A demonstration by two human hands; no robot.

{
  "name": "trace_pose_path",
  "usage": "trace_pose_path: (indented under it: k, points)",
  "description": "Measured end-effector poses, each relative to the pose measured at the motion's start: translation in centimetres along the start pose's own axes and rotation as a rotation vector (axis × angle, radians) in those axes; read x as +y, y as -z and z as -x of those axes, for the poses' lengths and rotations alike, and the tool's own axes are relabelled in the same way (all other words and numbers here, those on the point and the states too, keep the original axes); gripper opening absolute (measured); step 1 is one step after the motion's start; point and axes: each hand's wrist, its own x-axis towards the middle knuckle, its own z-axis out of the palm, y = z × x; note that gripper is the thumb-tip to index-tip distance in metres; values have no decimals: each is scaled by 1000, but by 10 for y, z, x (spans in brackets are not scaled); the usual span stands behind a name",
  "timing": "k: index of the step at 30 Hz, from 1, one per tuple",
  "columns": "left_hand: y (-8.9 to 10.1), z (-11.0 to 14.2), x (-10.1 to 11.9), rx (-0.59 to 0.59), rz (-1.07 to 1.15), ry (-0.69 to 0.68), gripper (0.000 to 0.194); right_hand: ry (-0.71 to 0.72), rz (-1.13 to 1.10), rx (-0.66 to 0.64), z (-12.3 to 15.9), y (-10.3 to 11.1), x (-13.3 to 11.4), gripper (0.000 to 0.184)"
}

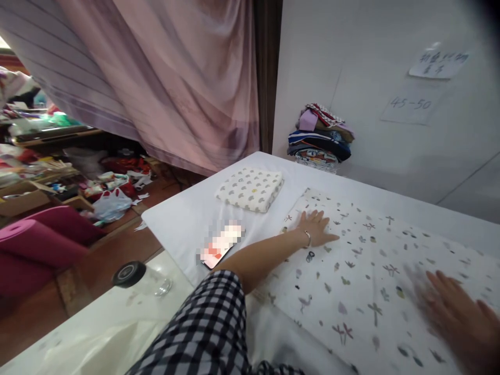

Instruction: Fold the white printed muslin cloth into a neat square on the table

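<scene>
A white cloth printed with small plants and flamingos [375, 281] lies spread flat on the white table [183, 219]. My left hand [315, 227] rests flat on the cloth's far left corner, fingers stretched out, a bracelet on the wrist and a checked sleeve on the arm. My right hand [461, 312] lies on the cloth at the lower right, fingers extended and smeared by motion. Neither hand holds anything.
A folded white cloth with grey and yellow spots [250, 188] lies beyond my left hand. A phone [222, 245] sits at the table's left. A jar with a black lid [136, 277] stands nearer me. Folded clothes [321, 136] are piled against the wall. Pink curtain and floor clutter at left.
</scene>
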Motion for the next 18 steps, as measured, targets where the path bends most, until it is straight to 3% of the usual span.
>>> trace_pose_path:
  k: [4, 10, 15, 18]
  points:
    - [-11, 33, -8, -27, -14, -74, 87, 118, 106, -80, 24, -6, -43, 58]
    - [1, 46, -14, -92, 48, -36, 85, -106, 138, -169, 18, 18, -87, 63]
    - [-2, 83, -17, -64, 3, -113, 86, 0, 124, -174, 34, 27, -153, 57]
    - [-8, 105, -21, -73, -35, -114, 81, -6, 92, -222, 42, 28, -174, 57]
